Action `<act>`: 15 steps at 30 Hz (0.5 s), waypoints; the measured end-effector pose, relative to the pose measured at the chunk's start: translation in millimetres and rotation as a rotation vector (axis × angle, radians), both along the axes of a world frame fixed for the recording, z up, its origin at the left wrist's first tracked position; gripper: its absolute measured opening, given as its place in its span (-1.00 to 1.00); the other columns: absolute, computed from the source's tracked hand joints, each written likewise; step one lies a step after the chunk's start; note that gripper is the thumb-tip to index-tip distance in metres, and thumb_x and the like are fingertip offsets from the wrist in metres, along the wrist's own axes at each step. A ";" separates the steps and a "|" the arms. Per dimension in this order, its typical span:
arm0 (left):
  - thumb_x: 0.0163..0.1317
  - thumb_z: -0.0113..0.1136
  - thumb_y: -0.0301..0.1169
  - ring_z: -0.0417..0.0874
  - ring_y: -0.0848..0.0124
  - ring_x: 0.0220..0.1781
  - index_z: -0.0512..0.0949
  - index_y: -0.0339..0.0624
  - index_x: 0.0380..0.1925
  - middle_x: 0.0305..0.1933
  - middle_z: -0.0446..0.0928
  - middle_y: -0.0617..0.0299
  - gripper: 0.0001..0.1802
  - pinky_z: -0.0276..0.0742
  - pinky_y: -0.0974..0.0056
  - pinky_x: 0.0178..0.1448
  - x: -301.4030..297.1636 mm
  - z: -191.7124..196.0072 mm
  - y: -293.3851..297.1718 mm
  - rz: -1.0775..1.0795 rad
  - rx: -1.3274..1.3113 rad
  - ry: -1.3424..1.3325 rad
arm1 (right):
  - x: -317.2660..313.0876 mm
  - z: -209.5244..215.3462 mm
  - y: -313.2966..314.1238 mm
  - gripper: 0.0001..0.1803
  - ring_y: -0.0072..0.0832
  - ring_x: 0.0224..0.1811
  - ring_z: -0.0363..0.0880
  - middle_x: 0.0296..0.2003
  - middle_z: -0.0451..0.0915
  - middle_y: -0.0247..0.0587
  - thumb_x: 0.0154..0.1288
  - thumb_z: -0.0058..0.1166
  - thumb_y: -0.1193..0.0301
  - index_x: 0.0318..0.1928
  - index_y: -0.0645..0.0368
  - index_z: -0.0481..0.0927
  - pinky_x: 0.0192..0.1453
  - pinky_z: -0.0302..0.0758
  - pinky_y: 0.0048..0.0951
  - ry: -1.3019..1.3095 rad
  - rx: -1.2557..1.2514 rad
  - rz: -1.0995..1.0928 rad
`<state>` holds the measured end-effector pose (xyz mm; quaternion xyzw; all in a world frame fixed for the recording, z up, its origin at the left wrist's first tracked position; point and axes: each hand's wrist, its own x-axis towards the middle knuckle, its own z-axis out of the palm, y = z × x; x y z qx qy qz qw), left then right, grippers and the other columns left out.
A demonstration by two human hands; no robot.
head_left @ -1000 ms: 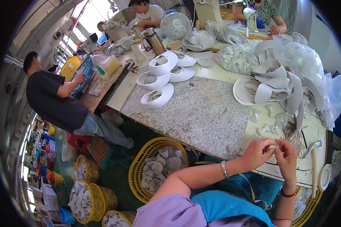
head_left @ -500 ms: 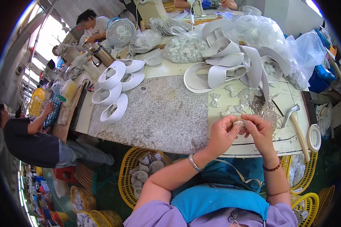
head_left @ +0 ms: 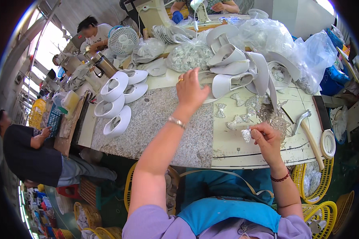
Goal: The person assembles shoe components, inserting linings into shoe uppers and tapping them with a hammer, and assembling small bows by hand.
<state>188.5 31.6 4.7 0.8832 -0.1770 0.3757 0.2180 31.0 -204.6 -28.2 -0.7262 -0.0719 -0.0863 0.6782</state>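
Observation:
My left hand [head_left: 190, 91] reaches across the table with its fingers stretched out and nothing visible in it. It is close to a white shoe upper [head_left: 222, 86] at the edge of the pile and a clear bag of glittery pieces [head_left: 190, 55]; whether it touches either I cannot tell. Low over the table's front part, my right hand [head_left: 267, 140] pinches a small silver glittery bow [head_left: 246, 135] between thumb and fingers. Several similar bows lie just beyond it, among them one bow [head_left: 220, 110] on its own. A heap of thin metallic strips [head_left: 276, 118] sits beside them.
On the right lie a hammer [head_left: 312, 139] and a tape roll [head_left: 328, 143]. White shoe uppers [head_left: 117, 121] stand left of a grey speckled mat [head_left: 159, 119]. A fan [head_left: 123, 40] and steel flask [head_left: 105, 65] are behind. Yellow baskets [head_left: 324, 187] sit below the table; co-workers sit and stand around.
My left hand has let go of the bow and swung forward and left toward the shoe uppers. The right hand keeps the bow, which now shows more fully.

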 end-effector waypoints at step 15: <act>0.14 0.21 -0.47 0.67 0.17 -0.26 0.62 -0.27 -0.22 -0.26 0.64 0.08 -0.80 0.56 0.20 -0.17 8.9 13.4 31.7 -0.102 -0.362 0.101 | 29.6 24.8 31.5 -0.89 -0.58 -0.33 0.52 -0.30 0.57 -0.28 0.27 0.14 0.49 -0.22 0.21 0.66 -0.33 0.44 -0.58 -0.145 -0.237 0.095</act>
